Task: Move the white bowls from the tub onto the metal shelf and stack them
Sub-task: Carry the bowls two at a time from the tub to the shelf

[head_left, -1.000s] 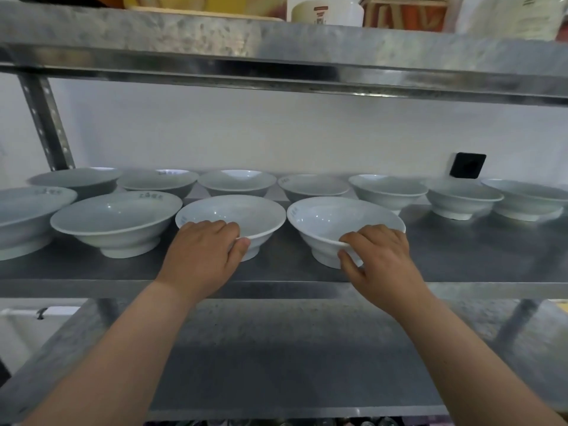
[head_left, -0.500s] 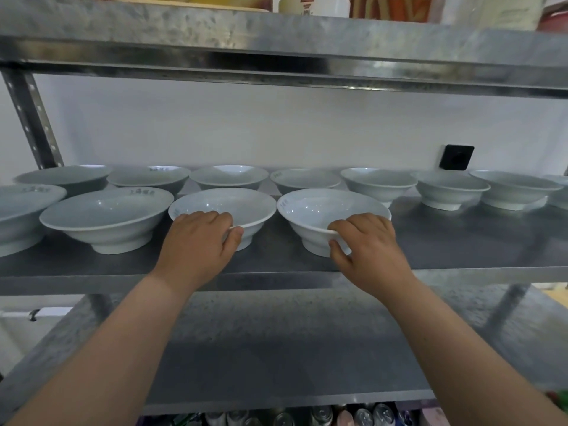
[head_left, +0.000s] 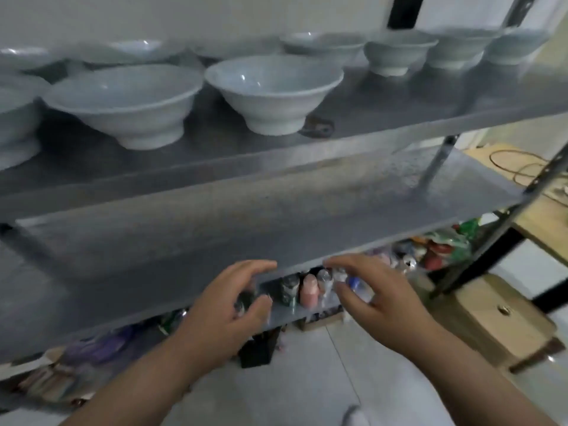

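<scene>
Several white bowls stand singly, none stacked, on the metal shelf (head_left: 384,130) at the top of the head view. Nearest the front edge are one bowl (head_left: 126,103) left of centre and another bowl (head_left: 273,90) beside it on the right. My left hand (head_left: 227,312) and my right hand (head_left: 375,299) hover well below them, in front of the lower shelf's edge, both empty with fingers spread and curled. The tub is not in view. The picture is blurred by motion.
A bare lower metal shelf (head_left: 215,229) lies under the bowls. Beneath it are small bottles (head_left: 307,290) and packets. A wooden box (head_left: 498,321) stands on the floor at right, behind a black shelf post (head_left: 491,241).
Both hands have let go of the two front bowls and dropped down to the lower shelf's edge. The view has tilted downward and to the right.
</scene>
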Motion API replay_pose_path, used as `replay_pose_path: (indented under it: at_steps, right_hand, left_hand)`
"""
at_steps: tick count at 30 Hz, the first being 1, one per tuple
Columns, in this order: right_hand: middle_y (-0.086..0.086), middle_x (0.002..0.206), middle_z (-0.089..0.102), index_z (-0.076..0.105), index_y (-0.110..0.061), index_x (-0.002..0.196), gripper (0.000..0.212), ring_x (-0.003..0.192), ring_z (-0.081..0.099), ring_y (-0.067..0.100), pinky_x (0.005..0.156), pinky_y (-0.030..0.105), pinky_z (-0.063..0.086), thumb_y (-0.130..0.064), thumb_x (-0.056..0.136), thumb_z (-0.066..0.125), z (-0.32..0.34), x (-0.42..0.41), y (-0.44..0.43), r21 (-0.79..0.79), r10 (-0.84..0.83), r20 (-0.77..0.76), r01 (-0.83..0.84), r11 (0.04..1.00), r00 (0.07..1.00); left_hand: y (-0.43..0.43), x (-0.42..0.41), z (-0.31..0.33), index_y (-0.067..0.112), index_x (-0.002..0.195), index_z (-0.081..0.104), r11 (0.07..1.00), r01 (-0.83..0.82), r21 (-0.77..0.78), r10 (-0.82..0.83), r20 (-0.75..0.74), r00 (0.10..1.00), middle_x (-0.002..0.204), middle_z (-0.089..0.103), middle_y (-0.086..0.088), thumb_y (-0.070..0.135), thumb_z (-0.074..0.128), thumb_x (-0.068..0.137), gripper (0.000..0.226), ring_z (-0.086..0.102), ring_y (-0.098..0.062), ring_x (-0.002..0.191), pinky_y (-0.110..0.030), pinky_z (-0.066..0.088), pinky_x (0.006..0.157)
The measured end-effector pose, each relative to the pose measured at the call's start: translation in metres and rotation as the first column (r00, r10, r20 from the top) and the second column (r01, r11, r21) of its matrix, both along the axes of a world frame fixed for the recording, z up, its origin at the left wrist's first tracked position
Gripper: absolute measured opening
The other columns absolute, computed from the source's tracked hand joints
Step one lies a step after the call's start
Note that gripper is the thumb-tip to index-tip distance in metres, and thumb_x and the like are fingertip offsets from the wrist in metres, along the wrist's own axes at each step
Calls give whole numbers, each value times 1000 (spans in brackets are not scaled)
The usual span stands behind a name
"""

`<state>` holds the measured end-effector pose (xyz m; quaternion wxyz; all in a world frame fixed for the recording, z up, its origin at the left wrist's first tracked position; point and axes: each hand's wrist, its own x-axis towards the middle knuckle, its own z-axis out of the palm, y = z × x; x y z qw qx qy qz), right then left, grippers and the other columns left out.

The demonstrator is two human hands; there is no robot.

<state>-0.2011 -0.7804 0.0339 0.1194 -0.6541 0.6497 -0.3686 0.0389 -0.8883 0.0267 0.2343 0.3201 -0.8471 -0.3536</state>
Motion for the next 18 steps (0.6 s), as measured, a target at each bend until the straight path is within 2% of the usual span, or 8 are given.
replay_pose_path:
  at_steps: [3, 5, 8, 10, 14, 18]
  right_hand:
    - [-28, 111, 65, 67, -36, 111, 25, 104, 62, -4, 89, 10, 46, -19, 92, 64, -56, 6, 65, 213, -225, 256, 173, 962, 940]
    - [-24, 108, 67, 69, -33, 107, 27, 104, 63, -2, 88, 11, 47, -11, 92, 63, -81, 10, 109, 352, -364, 327, 245, 903, 872]
    - [-21, 106, 69, 70, -26, 106, 24, 103, 63, -1, 85, 10, 47, -8, 92, 61, -100, 13, 176, 492, -537, 376, 329, 806, 755]
    - [-22, 105, 70, 70, -26, 104, 23, 102, 63, -2, 84, 9, 47, -9, 93, 61, -107, 13, 214, 549, -625, 390, 374, 747, 677]
    - [-22, 100, 70, 71, -30, 98, 22, 89, 66, 1, 74, 8, 45, -11, 93, 61, -119, 12, 278, 635, -754, 431, 427, 644, 496]
    - [-21, 101, 70, 71, -33, 97, 22, 89, 67, 2, 74, 8, 45, -14, 93, 60, -126, 0, 321, 665, -809, 451, 463, 586, 377]
  left_hand:
    - [37, -10, -60, 62, 119, 48, 962, 76, 262, -85, 24, 996, 128, 50, 33, 60, 47, 79, 40, 54, 5, 117, -25, 47, 92]
    - [59, -20, -90, 62, 118, 50, 913, 133, 386, -153, 22, 988, 128, 52, 31, 58, 50, 79, 39, 54, 5, 118, -25, 47, 95]
    - [86, -39, -119, 48, 124, 54, 839, 201, 505, -255, 39, 966, 132, 56, 19, 48, 54, 83, 41, 54, -4, 124, -36, 46, 104]
    - [99, -57, -126, 45, 123, 56, 809, 260, 527, -327, 38, 944, 131, 58, 16, 43, 54, 83, 40, 54, -5, 124, -33, 44, 106]
    - [121, -104, -121, 43, 122, 55, 762, 361, 537, -470, 76, 879, 127, 58, 24, 45, 52, 82, 40, 52, 1, 124, -21, 43, 104]
    - [141, -155, -110, 43, 124, 56, 732, 406, 548, -550, 122, 827, 128, 58, 23, 45, 53, 84, 40, 52, 1, 124, -27, 43, 104]
